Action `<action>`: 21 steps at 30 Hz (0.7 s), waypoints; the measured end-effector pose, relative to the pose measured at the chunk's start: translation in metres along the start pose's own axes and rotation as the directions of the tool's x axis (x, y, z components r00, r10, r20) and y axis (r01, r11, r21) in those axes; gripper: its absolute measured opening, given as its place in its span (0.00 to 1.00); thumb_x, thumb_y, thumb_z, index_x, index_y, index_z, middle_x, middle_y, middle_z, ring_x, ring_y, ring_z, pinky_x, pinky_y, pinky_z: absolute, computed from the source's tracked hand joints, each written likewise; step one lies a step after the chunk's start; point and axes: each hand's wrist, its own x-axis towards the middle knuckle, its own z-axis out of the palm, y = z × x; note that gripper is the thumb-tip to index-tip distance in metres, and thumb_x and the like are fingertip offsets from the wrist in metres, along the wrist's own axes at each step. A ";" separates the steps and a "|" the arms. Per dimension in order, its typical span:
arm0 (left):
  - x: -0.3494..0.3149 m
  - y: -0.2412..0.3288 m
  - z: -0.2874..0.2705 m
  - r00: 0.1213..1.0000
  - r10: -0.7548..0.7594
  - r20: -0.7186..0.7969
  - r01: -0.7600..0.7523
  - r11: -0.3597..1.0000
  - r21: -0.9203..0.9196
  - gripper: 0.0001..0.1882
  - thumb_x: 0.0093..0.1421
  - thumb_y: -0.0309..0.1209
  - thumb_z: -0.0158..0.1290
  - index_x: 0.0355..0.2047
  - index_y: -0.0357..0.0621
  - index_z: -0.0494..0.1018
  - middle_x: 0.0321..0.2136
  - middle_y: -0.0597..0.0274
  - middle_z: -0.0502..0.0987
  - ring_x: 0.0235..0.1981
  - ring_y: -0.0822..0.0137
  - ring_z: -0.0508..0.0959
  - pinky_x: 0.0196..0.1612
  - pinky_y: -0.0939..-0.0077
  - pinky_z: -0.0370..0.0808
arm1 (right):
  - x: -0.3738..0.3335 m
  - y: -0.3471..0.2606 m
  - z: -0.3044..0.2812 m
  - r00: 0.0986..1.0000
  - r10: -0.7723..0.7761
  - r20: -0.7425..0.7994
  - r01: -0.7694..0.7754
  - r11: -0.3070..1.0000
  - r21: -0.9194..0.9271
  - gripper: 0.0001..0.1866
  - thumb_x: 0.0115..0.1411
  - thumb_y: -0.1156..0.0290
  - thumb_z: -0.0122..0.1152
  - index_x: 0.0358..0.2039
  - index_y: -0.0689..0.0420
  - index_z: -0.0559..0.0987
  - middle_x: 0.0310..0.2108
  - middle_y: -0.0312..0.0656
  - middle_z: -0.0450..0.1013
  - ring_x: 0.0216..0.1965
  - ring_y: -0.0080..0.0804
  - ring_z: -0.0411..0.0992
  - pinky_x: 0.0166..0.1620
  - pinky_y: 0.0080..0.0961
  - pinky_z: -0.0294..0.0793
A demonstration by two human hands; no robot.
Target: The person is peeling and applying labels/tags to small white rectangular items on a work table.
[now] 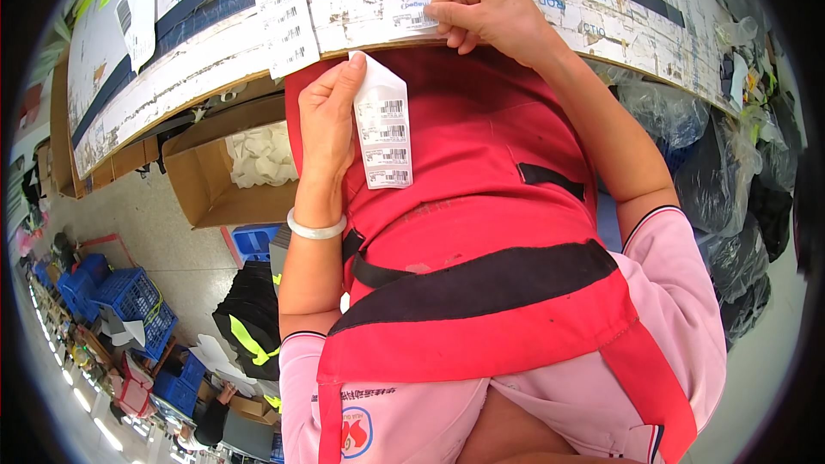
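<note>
A long white strip of barcode labels (286, 13) hangs over the worn edge of the surface (215, 60), left of both hands. The left hand (326, 125) has its grip closed on a shorter white barcode label sheet (384, 133), held upright below that edge against the red apron (481, 206). The right hand (485, 10) pinches a small white label (411, 17) lying on the surface edge, thumb and fingertips touching it. An open cardboard box (206, 176) sits below the surface, left of the left hand.

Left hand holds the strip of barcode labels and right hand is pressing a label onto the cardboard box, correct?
Not quite. The head view shows the right hand pressing a label onto the table edge, not the cardboard box. The left hand does hold the label strip.
</note>
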 end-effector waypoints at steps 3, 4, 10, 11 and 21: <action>0.000 0.000 0.000 1.000 -0.011 0.010 0.011 1.000 -0.015 0.12 0.64 0.34 0.53 0.31 0.36 0.78 0.23 0.69 0.76 0.22 0.81 0.71 0.25 0.86 0.66 | -0.001 -0.005 0.004 1.000 -0.013 -0.015 0.013 0.998 -0.063 0.11 0.60 0.66 0.60 0.32 0.62 0.77 0.22 0.35 0.73 0.22 0.17 0.72 0.25 0.14 0.73; -0.001 0.000 0.001 1.000 -0.022 0.011 0.022 1.000 -0.019 0.12 0.64 0.34 0.53 0.31 0.36 0.78 0.23 0.69 0.76 0.22 0.81 0.71 0.25 0.86 0.66 | -0.001 -0.006 0.005 0.999 -0.024 -0.029 0.020 0.994 -0.108 0.10 0.60 0.66 0.60 0.32 0.62 0.77 0.22 0.35 0.73 0.21 0.17 0.72 0.24 0.14 0.73; 0.001 0.001 0.003 0.999 -0.036 0.009 0.036 0.999 -0.003 0.12 0.64 0.33 0.53 0.32 0.35 0.78 0.23 0.68 0.77 0.22 0.80 0.72 0.25 0.86 0.67 | -0.002 -0.008 0.002 0.999 -0.034 -0.015 0.032 0.993 -0.116 0.10 0.61 0.66 0.59 0.33 0.62 0.77 0.22 0.35 0.73 0.22 0.18 0.72 0.25 0.14 0.73; 0.002 0.000 0.002 0.999 -0.034 0.011 0.034 0.999 -0.001 0.12 0.64 0.33 0.53 0.33 0.35 0.78 0.24 0.68 0.77 0.22 0.80 0.73 0.26 0.86 0.67 | -0.005 -0.009 -0.001 0.999 -0.039 -0.021 0.036 0.992 -0.121 0.10 0.61 0.66 0.59 0.33 0.62 0.77 0.22 0.35 0.73 0.22 0.18 0.72 0.25 0.14 0.73; -0.009 0.016 0.005 1.000 -0.021 0.006 0.021 1.000 0.005 0.14 0.66 0.36 0.49 0.38 0.35 0.77 0.29 0.62 0.80 0.27 0.75 0.78 0.31 0.83 0.74 | 0.041 0.037 -0.144 0.843 -0.243 -0.481 0.122 0.955 -0.270 0.09 0.62 0.65 0.59 0.35 0.57 0.79 0.24 0.33 0.75 0.23 0.18 0.72 0.26 0.16 0.72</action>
